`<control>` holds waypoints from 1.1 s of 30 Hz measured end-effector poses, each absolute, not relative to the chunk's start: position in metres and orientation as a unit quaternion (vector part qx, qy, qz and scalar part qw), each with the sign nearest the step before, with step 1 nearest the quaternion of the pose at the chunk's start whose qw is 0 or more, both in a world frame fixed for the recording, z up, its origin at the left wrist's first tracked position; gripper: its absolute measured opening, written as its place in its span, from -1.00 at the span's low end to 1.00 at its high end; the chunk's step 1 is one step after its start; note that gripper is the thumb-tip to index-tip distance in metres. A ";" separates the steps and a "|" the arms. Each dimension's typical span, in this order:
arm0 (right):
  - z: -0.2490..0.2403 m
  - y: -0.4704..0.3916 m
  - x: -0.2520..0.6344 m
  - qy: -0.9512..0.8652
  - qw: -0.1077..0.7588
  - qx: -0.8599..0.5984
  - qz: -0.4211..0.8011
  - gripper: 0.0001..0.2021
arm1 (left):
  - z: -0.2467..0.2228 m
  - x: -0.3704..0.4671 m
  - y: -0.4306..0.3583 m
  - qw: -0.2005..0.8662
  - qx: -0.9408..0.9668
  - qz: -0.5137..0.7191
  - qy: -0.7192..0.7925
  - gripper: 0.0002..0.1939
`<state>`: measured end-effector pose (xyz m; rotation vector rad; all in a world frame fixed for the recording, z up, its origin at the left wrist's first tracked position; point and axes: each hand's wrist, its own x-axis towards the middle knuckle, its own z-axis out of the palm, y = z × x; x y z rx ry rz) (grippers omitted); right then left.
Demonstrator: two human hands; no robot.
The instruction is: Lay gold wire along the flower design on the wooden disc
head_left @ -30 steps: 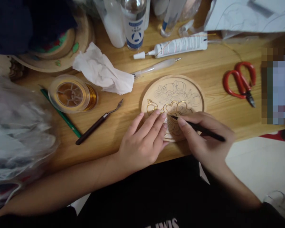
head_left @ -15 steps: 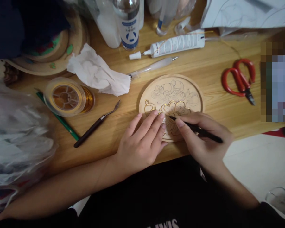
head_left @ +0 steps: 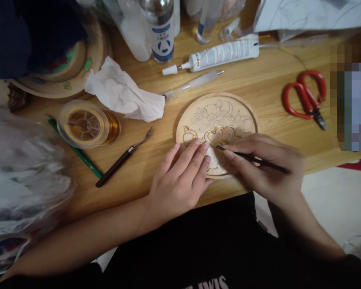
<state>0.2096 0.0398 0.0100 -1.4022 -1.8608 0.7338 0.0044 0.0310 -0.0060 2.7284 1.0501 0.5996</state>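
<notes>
A round wooden plate (head_left: 187, 117) lies near the table's front edge, with a pencilled flower drawing on its upper half. Gold wire (head_left: 219, 128) outlines petals and other shapes on its lower half. My left hand (head_left: 180, 176) rests on the plate's lower left, its fingers stretched out and its thumb at the rim. Black tweezers (head_left: 258, 159) are pinched in my right hand (head_left: 273, 168). Their tips point left, down at the wire petals near my left fingertips. My right hand covers the plate's right part.
Left of the plate are a spool of gold wire (head_left: 88, 123), a dark-handled palette knife (head_left: 116, 165), a green pencil (head_left: 87, 160) and crumpled tissue (head_left: 124, 94). Behind lie a white glue tube (head_left: 225, 52), a pen (head_left: 198, 81) and a bottle (head_left: 161, 38). Red-handled scissors (head_left: 308, 102) lie right.
My right hand has moved slightly right and up, and the tweezers lie flatter. My left hand stays on the plate. The view has shifted a little.
</notes>
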 end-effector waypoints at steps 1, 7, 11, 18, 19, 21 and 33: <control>0.010 0.042 0.211 -0.720 0.342 -0.530 0.289 -0.91 | -0.006 0.004 0.031 0.079 0.912 0.198 0.350 -0.69; 0.010 0.049 0.217 -0.729 0.331 -0.519 0.300 -0.91 | -0.008 0.003 0.032 0.060 0.917 0.199 0.341 -0.68; 0.008 0.049 0.217 -0.732 0.341 -0.513 0.292 -0.90 | -0.009 0.003 0.031 0.056 0.917 0.205 0.336 -0.67; 0.007 0.047 0.214 -0.732 0.349 -0.511 0.286 -0.93 | -0.013 0.004 0.029 0.073 0.899 0.239 0.360 -0.69; 0.007 0.047 0.214 -0.732 0.351 -0.510 0.286 -0.93 | -0.013 0.005 0.029 0.073 0.897 0.243 0.362 -0.69; 0.007 0.046 0.214 -0.734 0.353 -0.504 0.287 -0.93 | -0.013 0.005 0.029 0.069 0.899 0.244 0.357 -0.68; 0.008 0.045 0.214 -0.748 0.345 -0.498 0.271 -0.94 | -0.006 0.002 0.035 0.088 0.922 0.197 0.321 -0.69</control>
